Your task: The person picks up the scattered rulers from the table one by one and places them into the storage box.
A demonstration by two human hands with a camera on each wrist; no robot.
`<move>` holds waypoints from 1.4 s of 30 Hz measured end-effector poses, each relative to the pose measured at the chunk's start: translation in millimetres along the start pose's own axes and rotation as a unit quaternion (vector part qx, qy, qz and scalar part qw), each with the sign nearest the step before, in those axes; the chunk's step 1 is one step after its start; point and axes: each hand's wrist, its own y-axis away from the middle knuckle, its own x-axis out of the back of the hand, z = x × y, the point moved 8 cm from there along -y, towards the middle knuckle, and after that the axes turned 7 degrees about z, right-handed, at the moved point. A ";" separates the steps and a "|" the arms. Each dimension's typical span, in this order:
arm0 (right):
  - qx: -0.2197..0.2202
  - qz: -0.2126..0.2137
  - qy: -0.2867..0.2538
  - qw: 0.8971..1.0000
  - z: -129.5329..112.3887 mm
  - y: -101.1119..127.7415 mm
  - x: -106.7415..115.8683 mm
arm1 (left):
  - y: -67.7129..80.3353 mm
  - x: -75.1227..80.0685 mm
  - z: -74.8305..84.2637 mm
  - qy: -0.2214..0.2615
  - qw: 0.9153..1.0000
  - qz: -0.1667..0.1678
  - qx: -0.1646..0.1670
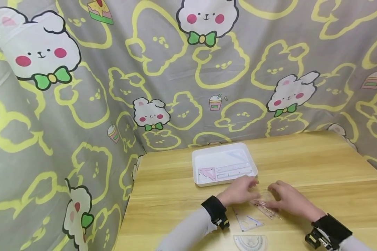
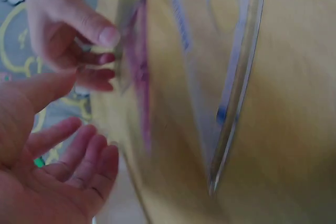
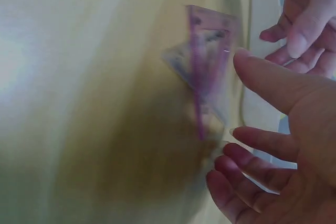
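Observation:
In the head view my left hand [image 1: 240, 190] hovers by the tray's near right corner, fingers loosely bent with nothing visible in them. To its right, my right hand [image 1: 290, 200] faces it, thumb and fingers spread apart. Between the hands are a pink set square [image 3: 197, 72] and a clear, blurred piece [image 3: 181, 61] overlapping it. The right fingertips are close to these pieces; blur hides whether they touch. Nearer the front, a clear set square [image 1: 248, 223] with blue marks lies on the table, and a clear protractor [image 1: 250, 242] lies below it.
A white tray [image 1: 207, 157] stands behind the hands on the wooden table [image 1: 163, 195]. Inside it lie another pink set square [image 1: 207, 173], clear rulers [image 1: 234, 170] and a pale blue piece [image 1: 236, 156]. A patterned curtain [image 1: 182, 80] hangs behind and at the sides.

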 end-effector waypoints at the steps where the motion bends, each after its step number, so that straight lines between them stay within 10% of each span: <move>1: 0.001 0.001 0.004 1.000 0.7 1.5 -2.4 | 0.3 -5.9 3.1 -0.030 0.999 -0.011 -0.004; 6: 0.022 0.019 0.005 1.000 -1.1 6.3 -9.9 | 1.7 -27.3 9.3 -0.131 0.990 -0.041 0.030; 20: -0.042 0.011 -0.051 0.998 11.0 -7.0 -18.6 | 4.6 -40.7 17.8 -0.183 0.978 -0.021 0.098; 32: -0.069 -0.003 -0.235 0.970 12.2 -5.3 -17.1 | 6.4 -42.6 14.4 -0.068 0.994 -0.003 0.088; 42: -0.039 0.031 -0.245 0.968 4.5 -15.0 -0.2 | 1.4 -38.0 12.5 0.075 0.997 0.009 0.029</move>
